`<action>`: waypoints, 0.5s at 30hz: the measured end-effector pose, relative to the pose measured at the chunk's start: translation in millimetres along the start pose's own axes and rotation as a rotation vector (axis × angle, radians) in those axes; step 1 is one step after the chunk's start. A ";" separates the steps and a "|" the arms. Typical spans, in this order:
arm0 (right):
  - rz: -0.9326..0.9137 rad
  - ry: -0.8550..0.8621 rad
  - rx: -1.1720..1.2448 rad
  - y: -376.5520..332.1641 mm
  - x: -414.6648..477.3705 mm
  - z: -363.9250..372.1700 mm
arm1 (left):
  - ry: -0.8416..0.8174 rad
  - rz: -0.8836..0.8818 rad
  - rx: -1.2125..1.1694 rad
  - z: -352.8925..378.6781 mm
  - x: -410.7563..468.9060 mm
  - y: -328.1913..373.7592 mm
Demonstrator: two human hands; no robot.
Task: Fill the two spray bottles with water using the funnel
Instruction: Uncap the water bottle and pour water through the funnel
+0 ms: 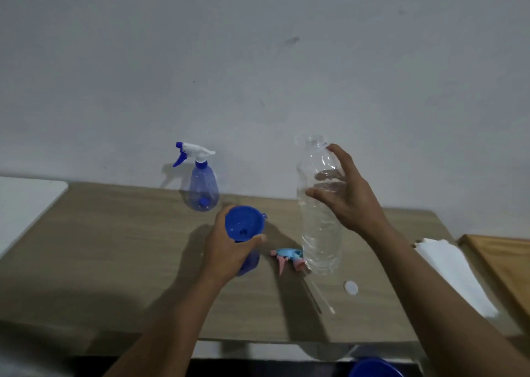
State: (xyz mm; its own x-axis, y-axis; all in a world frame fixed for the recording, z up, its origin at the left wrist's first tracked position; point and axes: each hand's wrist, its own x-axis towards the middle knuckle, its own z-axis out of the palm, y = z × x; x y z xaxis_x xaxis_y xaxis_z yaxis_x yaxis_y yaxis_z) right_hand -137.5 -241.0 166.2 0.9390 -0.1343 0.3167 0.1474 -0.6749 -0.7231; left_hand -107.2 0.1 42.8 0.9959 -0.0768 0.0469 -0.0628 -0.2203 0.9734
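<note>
A blue funnel (243, 224) sits in the neck of a blue spray bottle (249, 262), whose body is mostly hidden by my left hand (229, 247) gripping it. My right hand (347, 193) holds a clear uncapped water bottle (319, 204) upright just right of the funnel, with water in its lower part. A second blue spray bottle (203, 187) with a white and blue trigger head stands near the wall. A light blue and pink trigger head (288, 257) with its tube lies on the table between the two held bottles.
A white bottle cap (351, 287) lies on the wooden table (114, 247). White paper (456, 273) and a wooden board (504, 259) lie at the right. A white surface (25, 201) is at the left, a blue rim (372, 368) below the table's front edge.
</note>
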 end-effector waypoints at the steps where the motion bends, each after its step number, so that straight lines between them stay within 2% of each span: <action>1: -0.001 0.035 0.022 3.3 3.4 -0.2 | 0.000 -0.008 0.000 0.2 -0.6 0.4; 7: 0.012 0.176 0.101 31.6 17.8 15.7 | 0.001 -0.002 0.036 -0.8 -6.5 12.0; 15: 0.061 0.219 0.153 64.5 27.0 49.1 | -0.002 0.010 0.032 -0.4 -7.9 15.9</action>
State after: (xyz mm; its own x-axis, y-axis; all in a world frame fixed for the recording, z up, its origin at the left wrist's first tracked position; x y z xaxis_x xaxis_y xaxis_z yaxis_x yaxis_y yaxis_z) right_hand -87.4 -252.5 98.0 0.8606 -0.3356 0.3830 0.1540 -0.5454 -0.8239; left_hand -116.1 -2.4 58.0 0.9952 -0.0807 0.0561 -0.0747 -0.2503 0.9653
